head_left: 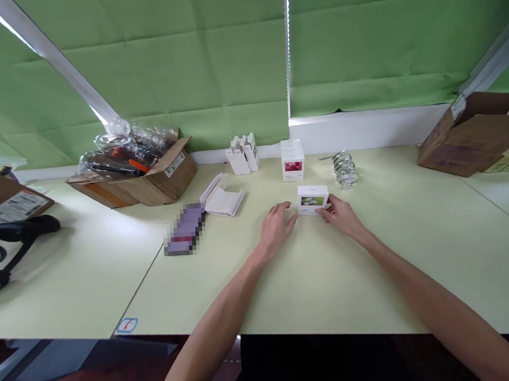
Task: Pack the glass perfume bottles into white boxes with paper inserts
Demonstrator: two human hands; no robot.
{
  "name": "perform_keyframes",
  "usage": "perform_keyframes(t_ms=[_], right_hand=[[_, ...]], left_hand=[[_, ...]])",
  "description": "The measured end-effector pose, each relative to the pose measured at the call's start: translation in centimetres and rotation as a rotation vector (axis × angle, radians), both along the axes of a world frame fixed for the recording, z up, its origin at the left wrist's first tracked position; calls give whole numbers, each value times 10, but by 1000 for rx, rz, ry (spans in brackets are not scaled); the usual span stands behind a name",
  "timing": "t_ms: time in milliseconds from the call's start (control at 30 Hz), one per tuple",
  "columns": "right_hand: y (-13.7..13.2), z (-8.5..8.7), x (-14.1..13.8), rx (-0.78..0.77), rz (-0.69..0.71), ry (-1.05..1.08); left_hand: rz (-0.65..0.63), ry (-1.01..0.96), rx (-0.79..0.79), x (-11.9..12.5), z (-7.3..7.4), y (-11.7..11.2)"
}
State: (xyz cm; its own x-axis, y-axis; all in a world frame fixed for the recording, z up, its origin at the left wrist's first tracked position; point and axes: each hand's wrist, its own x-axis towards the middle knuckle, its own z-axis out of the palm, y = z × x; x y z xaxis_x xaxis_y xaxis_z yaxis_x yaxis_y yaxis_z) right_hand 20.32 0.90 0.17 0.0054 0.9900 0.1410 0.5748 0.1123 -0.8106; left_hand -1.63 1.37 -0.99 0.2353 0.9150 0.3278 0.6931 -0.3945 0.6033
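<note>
Green blinds (164, 64) cover the background, and below them spreads the pale desk (372, 275). Toward the back left stands an open cardboard box (163, 181) heaped with clear plastic items (114, 153); a brown carton (454, 144) sits at the far right, and a labelled box (16, 205) is cut off by the left edge, a black curved object (24, 233) just in front of it. The person's hands come next: the left hand (276, 226) is loosely curved with thumb and fingers apart, close beside the small white box, though whether the thumb touches it cannot be told; the right hand (340, 213) grips that box at its right side. Left of the hands lies a pixelated purple object (187, 229), next to opened white packaging (224, 201). Farther back are narrow white cartons (240, 158), a row of white boxes (293, 168) with a red picture, and silvery pieces (344, 168). The small white box (313, 192), with a green picture, stands upright on the desk between the hands
</note>
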Motion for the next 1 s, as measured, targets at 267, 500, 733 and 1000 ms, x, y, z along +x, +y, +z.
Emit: perform_keyframes(t_ms=[267, 500, 733, 1000], right_hand=[[1, 33, 7, 173, -134, -309], [17, 71, 1, 141, 17, -683], [71, 78, 18, 119, 4, -818], [123, 79, 16, 79, -83, -847]], left_hand=[[-52, 36, -4, 1, 1, 0], [-77, 57, -4, 0, 2, 0], [-99, 87, 25, -2, -4, 0], [-124, 115, 20, -1, -9, 0]])
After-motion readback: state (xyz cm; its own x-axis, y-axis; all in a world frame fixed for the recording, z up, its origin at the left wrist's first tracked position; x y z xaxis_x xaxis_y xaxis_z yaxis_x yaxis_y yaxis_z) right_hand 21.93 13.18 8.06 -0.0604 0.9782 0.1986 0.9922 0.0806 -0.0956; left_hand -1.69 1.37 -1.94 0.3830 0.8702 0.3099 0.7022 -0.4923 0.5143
